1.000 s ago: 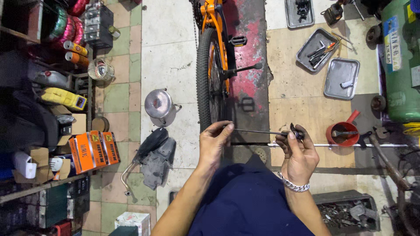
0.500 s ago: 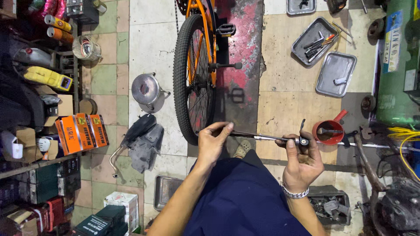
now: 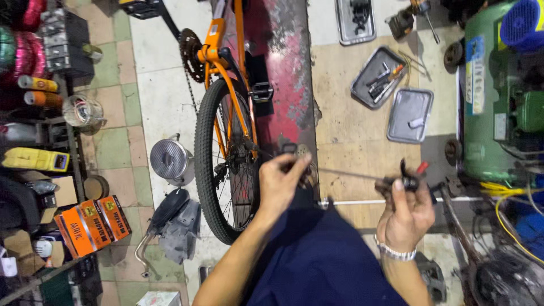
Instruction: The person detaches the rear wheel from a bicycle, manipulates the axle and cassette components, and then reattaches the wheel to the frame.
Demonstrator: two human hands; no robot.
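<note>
Orange bike's rear wheel point(image 3: 226, 164) sat further right in view than 0.5 s ago. Left hand point(image 3: 280, 184) pinched one end of thin axle rod point(image 3: 351, 174), lifted vs before. Right hand point(image 3: 408, 207) gripped rod's other end w/ small black lever point(image 3: 405, 180), fingers pressed shut.

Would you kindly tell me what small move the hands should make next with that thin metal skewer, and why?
Probably steady it first: the thin metal skewer spans between the left hand, pinching one end, and the right hand, gripping its dark lever end, and both look motion-blurred, clear of the orange bicycle's rear wheel.
</note>
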